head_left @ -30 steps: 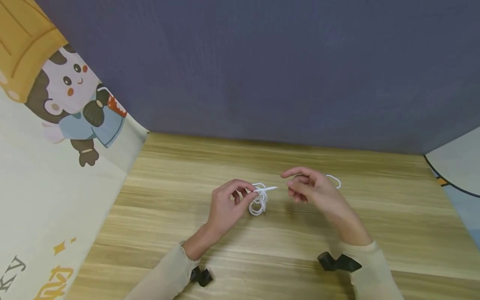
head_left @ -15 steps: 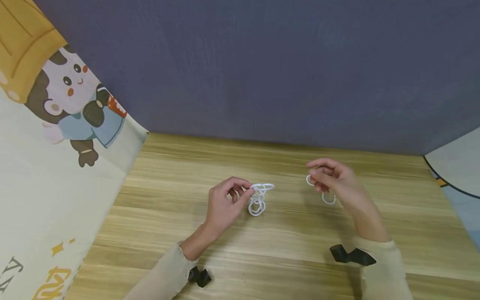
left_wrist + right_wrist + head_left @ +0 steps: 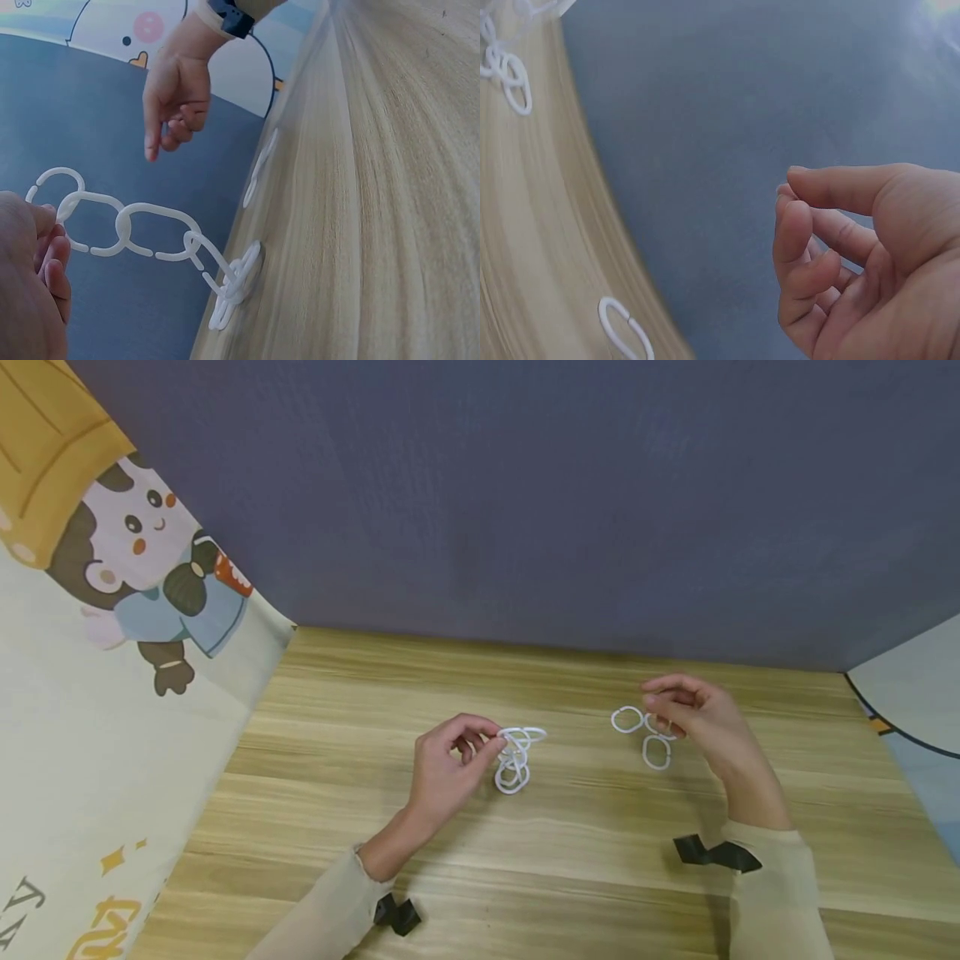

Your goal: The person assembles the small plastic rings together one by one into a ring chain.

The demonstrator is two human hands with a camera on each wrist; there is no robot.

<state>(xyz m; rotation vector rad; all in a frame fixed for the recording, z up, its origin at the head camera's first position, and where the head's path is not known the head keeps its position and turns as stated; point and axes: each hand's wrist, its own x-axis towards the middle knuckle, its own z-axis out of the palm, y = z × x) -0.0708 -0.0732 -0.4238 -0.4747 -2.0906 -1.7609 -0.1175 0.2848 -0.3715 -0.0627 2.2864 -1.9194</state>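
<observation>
My left hand (image 3: 452,762) pinches one end of a chain of white plastic C-shaped links (image 3: 161,208) between thumb and index finger. Several links hang from the fingertips, and the lower ones bunch on the tabletop in the left wrist view. My right hand (image 3: 697,720) is over the right side, fingers loosely curled; nothing shows between thumb and fingers in the right wrist view. Under and beside it lie loose white links: one to the left (image 3: 614,722), another link nearer me (image 3: 646,752), and a third partly hidden behind its fingers.
The wood-grain table (image 3: 585,860) ends at a dark blue upright panel (image 3: 480,510) behind. A white panel with a cartoon figure (image 3: 150,552) stands along the left; another printed panel (image 3: 915,693) is at right. Black wrist mounts sit on both sleeves.
My right hand has moved right, away from the left hand, to above the loose links, uncovering more of them. The link end in my left hand no longer sticks out straight; the left hand barely moved.
</observation>
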